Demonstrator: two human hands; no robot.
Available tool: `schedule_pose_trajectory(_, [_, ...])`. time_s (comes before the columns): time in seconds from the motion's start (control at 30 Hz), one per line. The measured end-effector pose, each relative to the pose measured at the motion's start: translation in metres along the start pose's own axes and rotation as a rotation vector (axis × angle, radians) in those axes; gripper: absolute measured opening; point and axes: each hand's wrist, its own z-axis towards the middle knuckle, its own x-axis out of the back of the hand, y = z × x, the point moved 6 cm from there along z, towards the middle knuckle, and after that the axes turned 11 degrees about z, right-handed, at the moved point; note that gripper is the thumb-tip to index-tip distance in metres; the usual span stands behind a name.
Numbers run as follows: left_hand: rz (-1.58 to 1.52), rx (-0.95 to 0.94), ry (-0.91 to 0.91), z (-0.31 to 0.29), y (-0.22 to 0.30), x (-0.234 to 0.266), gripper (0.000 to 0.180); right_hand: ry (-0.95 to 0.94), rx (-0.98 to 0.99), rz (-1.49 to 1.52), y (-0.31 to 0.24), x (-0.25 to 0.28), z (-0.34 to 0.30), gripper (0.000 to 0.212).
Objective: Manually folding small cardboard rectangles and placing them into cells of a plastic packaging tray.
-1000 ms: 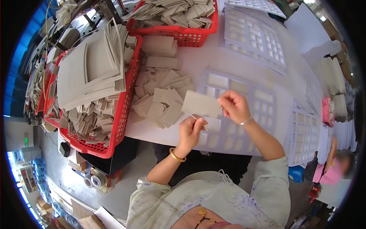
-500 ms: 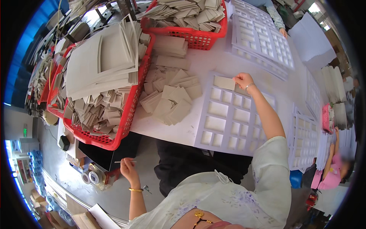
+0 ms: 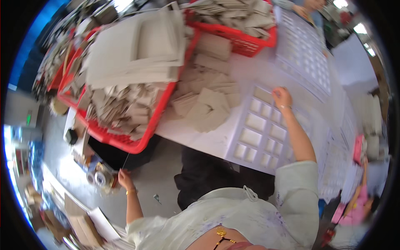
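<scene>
My right hand [image 3: 282,97] is over the far edge of a pale lilac grid frame [image 3: 246,144] with many rectangular cells. Its fingers are curled together, and whatever they may hold is blurred. Just left of it, the frame's top corner cell has a greyish surface. Away from the table at lower left, my left hand [image 3: 126,179] is closed on a thin stick [image 3: 126,161] that points upward. Loose grey cardboard pieces [image 3: 210,109] lie heaped on the table left of the frame.
A red plastic basket [image 3: 143,139] full of cardboard pieces and larger sheets stands left. Another red basket [image 3: 246,46] sits farther back. Stacked grid frames [image 3: 306,58] lie at far right, near another person's hand [image 3: 301,11]. A person in pink [image 3: 357,204] is at the right.
My right hand held a grey card at the frame's top corner; that card no longer shows clearly in its fingers. My left hand has moved left, its stick now upright. The whole view has shifted.
</scene>
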Motion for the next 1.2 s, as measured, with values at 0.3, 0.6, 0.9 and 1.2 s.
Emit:
schedule_pose_trajectory(0.3, [0.146, 0.061, -0.049, 0.067, 0.031, -0.035, 0.036, -0.230, 0.082, 0.042, 0.030, 0.008, 0.002, 0.015])
schedule_pose_trajectory(0.6, [0.371, 0.116, -0.187, 0.183, -0.012, -0.059, 0.050, -0.139, 0.100, 0.292, -0.009, -0.001, 0.024, 0.014])
schedule_pose_trajectory(0.9, [0.273, -0.114, -0.159, 0.117, -0.006, -0.086, 0.030, -0.069, 0.224, 0.224, -0.090, -0.041, 0.079, 0.013])
schedule_pose_trajectory(1.2, [0.177, -0.319, -0.044, 0.034, 0.035, -0.073, 0.017, -0.364, 0.030, -0.357, -0.145, -0.135, 0.101, 0.051])
